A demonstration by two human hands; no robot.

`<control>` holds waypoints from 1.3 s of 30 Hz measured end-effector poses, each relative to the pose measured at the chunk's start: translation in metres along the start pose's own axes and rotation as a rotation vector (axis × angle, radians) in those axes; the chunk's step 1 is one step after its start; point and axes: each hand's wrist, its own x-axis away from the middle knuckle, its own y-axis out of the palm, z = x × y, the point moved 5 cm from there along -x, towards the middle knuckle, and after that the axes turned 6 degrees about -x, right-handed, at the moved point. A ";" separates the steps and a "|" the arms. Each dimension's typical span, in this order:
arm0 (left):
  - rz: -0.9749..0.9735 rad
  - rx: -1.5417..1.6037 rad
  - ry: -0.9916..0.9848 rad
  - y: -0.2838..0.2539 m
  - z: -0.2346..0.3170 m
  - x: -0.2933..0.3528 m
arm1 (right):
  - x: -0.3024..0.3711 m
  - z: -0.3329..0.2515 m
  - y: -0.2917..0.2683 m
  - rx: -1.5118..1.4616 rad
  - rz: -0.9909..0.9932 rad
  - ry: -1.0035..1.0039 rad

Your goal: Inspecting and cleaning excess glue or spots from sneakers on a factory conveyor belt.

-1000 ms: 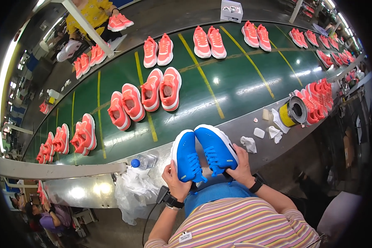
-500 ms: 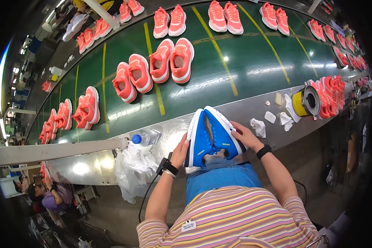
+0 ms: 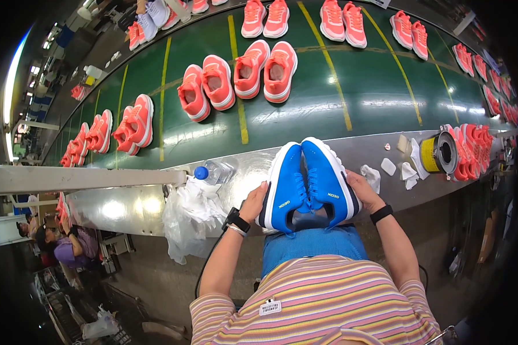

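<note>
Two blue sneakers with white soles and blue laces stand side by side in front of me, toes pointing away and nearly touching. My left hand (image 3: 253,202) grips the left sneaker (image 3: 286,187) from its outer side, near the heel. On the other side, my right hand (image 3: 364,191) is wrapped around the outer heel of the right sneaker (image 3: 328,183). The fingertips of both hands are partly hidden behind the shoes. Their heels are close to my waist, over the near edge of the metal ledge (image 3: 121,221).
Beyond the ledge runs a green conveyor belt (image 3: 207,141) carrying pairs of coral sneakers (image 3: 248,69). A clear bottle with a blue cap (image 3: 216,172) and white plastic bags (image 3: 193,215) lie left. Rightward are white scraps (image 3: 388,167), a yellow can (image 3: 436,152) and stacked coral shoes (image 3: 472,149).
The blue sneakers have turned slightly, from heels spread apart to almost parallel, with both hands still on them. The surroundings have shifted right and up in the view.
</note>
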 end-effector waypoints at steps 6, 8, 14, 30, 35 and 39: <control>0.024 0.005 0.085 -0.001 0.020 0.002 | -0.001 -0.002 -0.001 0.020 0.075 0.040; 0.070 0.000 0.064 -0.006 0.033 0.010 | -0.003 -0.002 0.004 -0.024 0.087 0.054; 0.107 0.040 0.064 -0.022 0.029 0.001 | -0.003 -0.017 0.021 -0.195 0.133 0.085; 0.125 0.974 -0.212 0.027 0.063 -0.020 | -0.017 -0.033 0.061 -0.933 0.335 0.063; 0.072 1.078 -0.270 0.034 0.060 -0.023 | -0.023 -0.025 0.072 -1.048 0.248 0.109; -0.002 1.160 -0.291 0.043 0.052 -0.030 | -0.032 -0.009 0.070 -1.116 0.116 0.108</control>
